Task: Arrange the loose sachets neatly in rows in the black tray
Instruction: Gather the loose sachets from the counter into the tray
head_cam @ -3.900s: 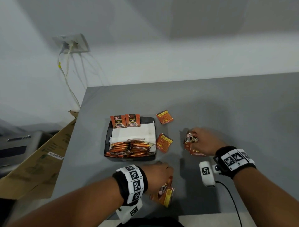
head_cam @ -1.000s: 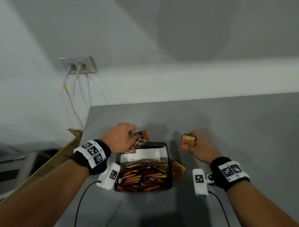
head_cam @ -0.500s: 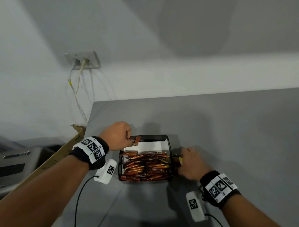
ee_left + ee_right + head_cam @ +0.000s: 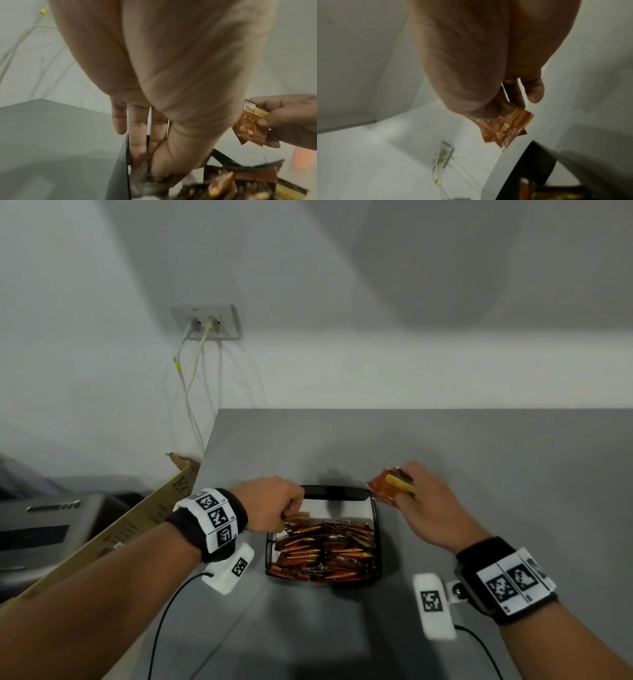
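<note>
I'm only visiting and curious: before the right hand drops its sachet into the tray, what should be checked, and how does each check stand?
1. Right hand grips the orange sachet firmly: ok.
2. Sachet is over the black tray: not ok; it is beside the far right corner.
3. Bare room at the tray's far end: ok.
4. Left hand out of the way: not ok; it pinches a sachet there.
5. Sachets in the tray in neat rows: not ok; jumbled.

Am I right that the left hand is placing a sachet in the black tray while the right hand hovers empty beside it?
Not quite: the right hand is not empty. The head and right wrist views show it pinching orange sachets beside the black tray. The left hand is indeed placing a sachet there.
</note>
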